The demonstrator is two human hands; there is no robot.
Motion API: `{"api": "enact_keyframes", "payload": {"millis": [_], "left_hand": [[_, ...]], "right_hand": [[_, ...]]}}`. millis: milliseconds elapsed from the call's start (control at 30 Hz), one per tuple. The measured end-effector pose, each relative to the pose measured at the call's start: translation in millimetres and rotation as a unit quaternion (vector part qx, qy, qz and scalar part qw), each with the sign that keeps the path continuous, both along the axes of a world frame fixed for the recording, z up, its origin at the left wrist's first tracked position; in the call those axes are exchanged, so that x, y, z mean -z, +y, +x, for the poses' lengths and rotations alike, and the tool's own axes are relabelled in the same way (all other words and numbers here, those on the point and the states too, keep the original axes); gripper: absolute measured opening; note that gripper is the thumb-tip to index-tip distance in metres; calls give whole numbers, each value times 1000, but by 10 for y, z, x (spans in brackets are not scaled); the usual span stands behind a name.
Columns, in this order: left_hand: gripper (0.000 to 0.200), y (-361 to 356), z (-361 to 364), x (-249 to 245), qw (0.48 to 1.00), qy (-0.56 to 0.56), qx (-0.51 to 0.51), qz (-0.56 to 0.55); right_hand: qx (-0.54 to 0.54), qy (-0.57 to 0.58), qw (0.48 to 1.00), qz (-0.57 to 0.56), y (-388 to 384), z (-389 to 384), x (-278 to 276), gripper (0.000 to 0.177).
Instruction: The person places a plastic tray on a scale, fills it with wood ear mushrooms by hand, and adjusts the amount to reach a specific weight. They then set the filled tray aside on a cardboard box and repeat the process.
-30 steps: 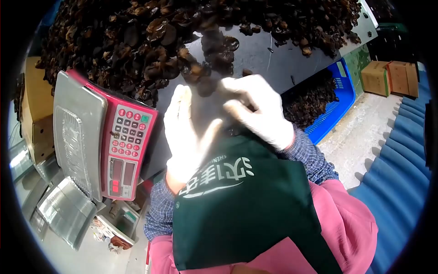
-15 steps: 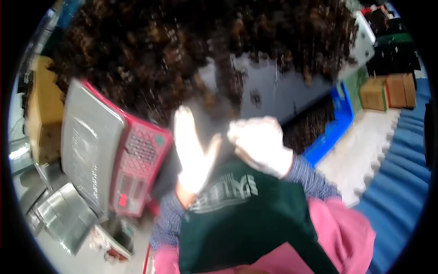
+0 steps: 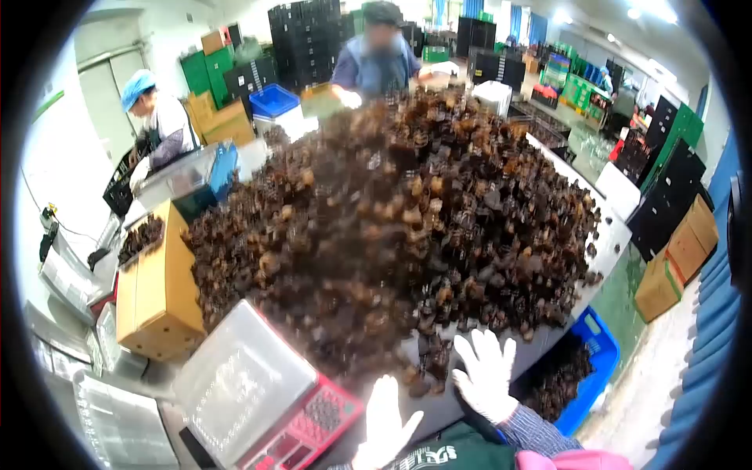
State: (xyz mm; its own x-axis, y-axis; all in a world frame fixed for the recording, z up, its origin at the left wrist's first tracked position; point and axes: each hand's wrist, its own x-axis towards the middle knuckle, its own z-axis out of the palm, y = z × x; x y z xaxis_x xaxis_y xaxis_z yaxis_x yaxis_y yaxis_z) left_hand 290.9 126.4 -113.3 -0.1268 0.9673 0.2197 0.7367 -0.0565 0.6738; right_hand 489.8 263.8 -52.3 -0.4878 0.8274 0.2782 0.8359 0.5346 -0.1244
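Note:
A large heap of dark brown, lumpy pieces (image 3: 486, 227) covers the metal table (image 3: 615, 251). At its near edge my right hand (image 3: 486, 374), in a white glove, is held with spread fingers and holds nothing. My left hand (image 3: 385, 423), also gloved in white, has its thumb apart from its raised fingers and is empty. Left of it stands a red scale (image 3: 313, 419) with a silver metal plate (image 3: 235, 384). A blue crate (image 3: 599, 368) with more dark pieces lies to the right of my right hand, below the table edge.
A cardboard box (image 3: 157, 290) stands left of the heap. Across the table is a person in a dark cap (image 3: 380, 59); another person in a blue hair cover (image 3: 168, 117) is at the left. Stacked black crates (image 3: 305, 47) and cartons (image 3: 677, 251) stand farther off.
The view has tilted up, showing more of the heap and the room. My hands have moved apart and appear lower in the view. My right hand's fingers have spread.

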Motion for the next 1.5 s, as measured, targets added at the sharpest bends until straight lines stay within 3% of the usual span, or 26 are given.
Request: {"api": "enact_keyframes", "payload": {"millis": [33,167,200,267,300,367,433,633,733,933,1033,1233,1400,1500], "left_hand": [[99,9,-18,-112,999,-28,-2,-28],[104,-15,-36,-229,997,-63,-35,-22],[101,-18,-14,-359,995,-82,-41,-44],[103,-57,-15,-118,996,-77,-30,19],[104,-55,3,-108,994,-96,-43,8],[106,-51,11,-20,998,4,-48,44],[109,-47,4,-42,998,-1,-44,50],[110,12,46,-56,996,26,-69,47],[110,-32,81,-67,996,21,-83,36],[112,-77,51,18,996,5,-72,47],[109,-107,60,19,997,5,-70,28],[109,-50,72,-48,997,11,-79,19],[108,-57,98,-9,995,22,-91,18],[109,-80,94,-2,995,-1,-100,13]], "right_hand": [[-29,-34,999,6,-25,-169,165,68],[-247,201,941,-115,-209,-577,211,63],[-289,181,927,-157,-277,-579,318,62],[-374,188,895,-152,-335,-489,393,64],[-380,174,896,-150,-363,-427,385,64],[-388,144,903,-117,-409,-332,372,62],[-345,157,921,-90,-377,-230,369,54],[-179,171,968,41,148,-321,312,54],[-116,137,984,-19,181,-585,244,54],[-382,229,877,-182,-184,-494,359,50],[-379,219,883,-167,-185,-426,360,48],[-282,234,930,-19,202,-806,220,53],[-329,155,931,10,447,-1425,187,61],[-393,81,916,-7,438,-1336,298,42]]}}
